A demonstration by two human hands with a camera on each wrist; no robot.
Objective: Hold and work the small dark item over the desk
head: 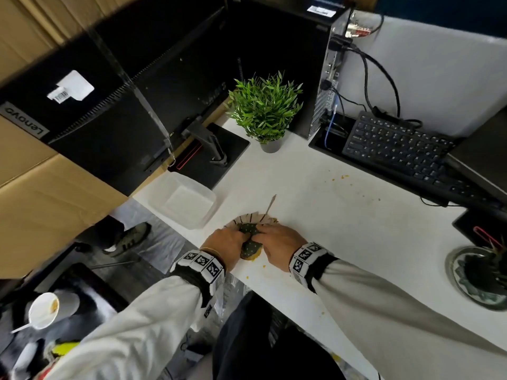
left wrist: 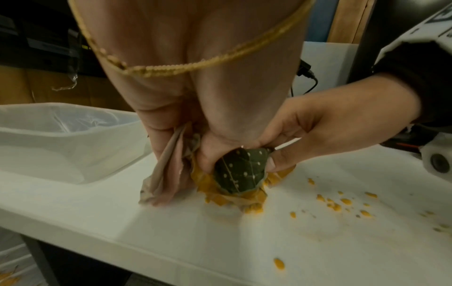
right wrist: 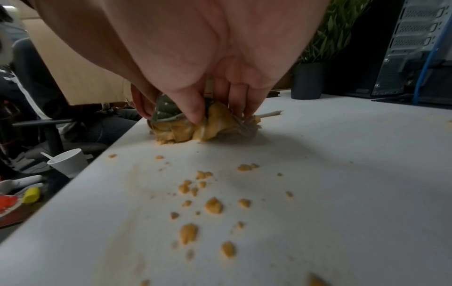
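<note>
Hands meet close to the desk's point(head: 343, 220) near edge, at six o'clock: the left hand point(head: 225, 244) and the right hand point(head: 279, 242) each have their grip pinched on a crumpled green dotted cloth point(head: 248, 229) smeared with orange paste, pressed onto the white top. A clear plastic tub point(head: 189, 201) sits just beside them at ten o'clock, its corner near the desk's left edge, and a potted plant point(head: 264, 105) stands at twelve. Orange crumbs point(right wrist: 212, 205) dot the open white stretch toward three o'clock, before the keyboard point(head: 397, 149).
</note>
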